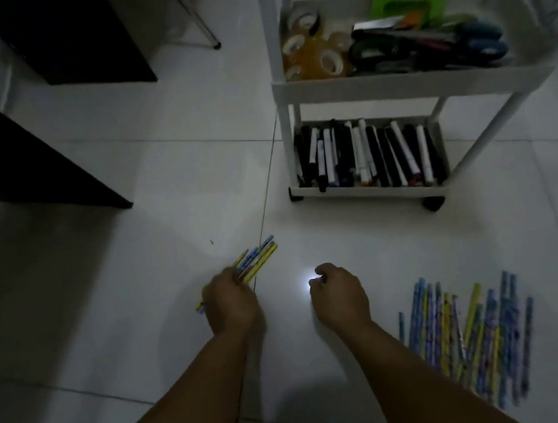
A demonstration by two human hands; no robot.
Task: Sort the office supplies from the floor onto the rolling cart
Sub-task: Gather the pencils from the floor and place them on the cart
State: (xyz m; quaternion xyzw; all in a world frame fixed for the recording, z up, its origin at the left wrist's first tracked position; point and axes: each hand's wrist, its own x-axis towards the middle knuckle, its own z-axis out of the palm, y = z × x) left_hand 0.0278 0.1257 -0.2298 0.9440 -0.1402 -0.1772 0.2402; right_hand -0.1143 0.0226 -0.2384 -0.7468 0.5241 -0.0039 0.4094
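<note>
My left hand (230,302) has its fingers (231,276) wrapped tight round a bundle of pencils (256,257), yellow and blue. The bundle's long axis runs up and to the right from those fingers, its far tips aimed toward the rolling cart (357,86); short ends stick out behind the hand, low and to the left. My right hand (339,295) hangs just over the floor (141,296) with its fingers (318,281) curled in loosely; I cannot tell if they pinch anything. Off to the right of those fingers, loose pencils (473,338) lie side by side on the floor, mostly pointing away from me. Beyond both hands, the cart's lower tray holds markers (368,154); the shelf above holds tape rolls (313,52) and scissors (425,45).
</note>
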